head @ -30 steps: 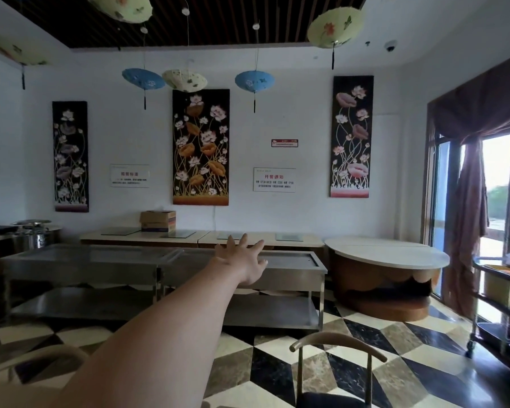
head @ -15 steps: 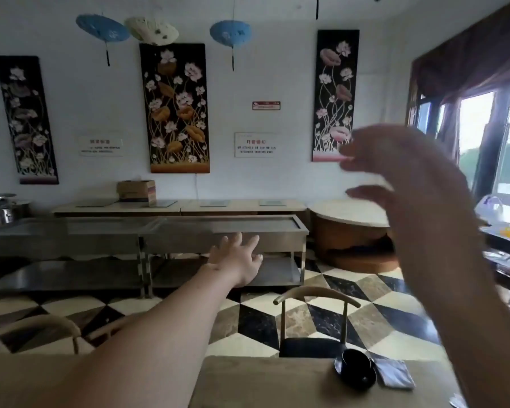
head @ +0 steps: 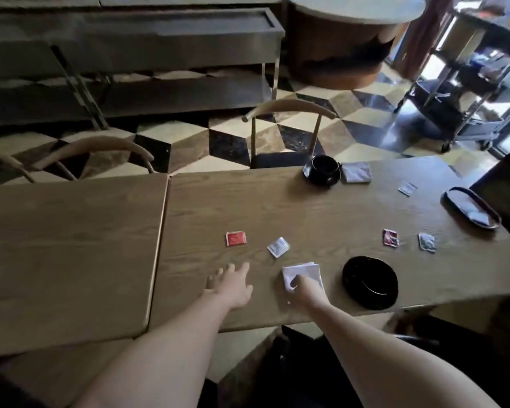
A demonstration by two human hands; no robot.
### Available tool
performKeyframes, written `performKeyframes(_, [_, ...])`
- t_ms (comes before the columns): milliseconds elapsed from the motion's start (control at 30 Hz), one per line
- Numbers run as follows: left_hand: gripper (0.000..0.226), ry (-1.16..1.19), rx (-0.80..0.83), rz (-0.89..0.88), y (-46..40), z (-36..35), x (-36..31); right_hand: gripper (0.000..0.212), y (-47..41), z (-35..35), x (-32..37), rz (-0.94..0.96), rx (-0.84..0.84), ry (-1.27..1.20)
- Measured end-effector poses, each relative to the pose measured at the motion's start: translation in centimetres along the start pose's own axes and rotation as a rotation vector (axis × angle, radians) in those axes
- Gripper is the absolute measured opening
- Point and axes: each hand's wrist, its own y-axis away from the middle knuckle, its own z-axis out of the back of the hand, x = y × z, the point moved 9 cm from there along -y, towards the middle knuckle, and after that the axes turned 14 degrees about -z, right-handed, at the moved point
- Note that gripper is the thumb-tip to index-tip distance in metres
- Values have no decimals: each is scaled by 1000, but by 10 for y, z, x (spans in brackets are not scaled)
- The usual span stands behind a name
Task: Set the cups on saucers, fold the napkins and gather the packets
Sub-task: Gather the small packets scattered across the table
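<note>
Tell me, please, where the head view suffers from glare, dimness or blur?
Head view: daylight glares at the upper right around the cart; the table is dim; the left hand looks slightly blurred; straight edges bow near the frame's borders.

No legible text on the red packet [head: 236,238] or the other packets, print too blurred.

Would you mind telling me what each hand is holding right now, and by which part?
The right hand grips the white napkin at its near-left corner. The left hand holds nothing, fingers spread above the table.
</note>
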Motion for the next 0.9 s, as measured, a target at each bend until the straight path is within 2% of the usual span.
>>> performKeyframes(100, [52, 36, 6, 64, -38, -4, 17, 27, -37, 10, 17, -4, 4, 4])
performKeyframes(233, [32, 45, -82, 190, -95, 13, 48, 29, -92, 23, 45, 30, -21, 106])
performKeyframes(367, [26, 20, -165, 231, -144, 32, 71, 31, -135, 24, 81, 241, -41, 319])
performKeyframes(467, [21, 20, -192, 232, -173, 39, 84, 41, -157, 16, 105, 393, -37, 487])
performKeyframes(567, [31, -46, -140, 199, -197, 38, 91, 48, -177, 9, 121, 484, -42, 648])
performKeyframes(667, [43, -51, -89, 209, -213, 33, 98, 50, -190, 1, 123, 496, -5, 711])
performKeyframes(733, [45, -77, -84, 210, -221, 32, 100, 44, -197, -1, 123, 480, -3, 720])
performKeyframes(900, [23, -100, -31, 203, -228, 32, 99, 30, -206, 2, 114, 365, 21, 676])
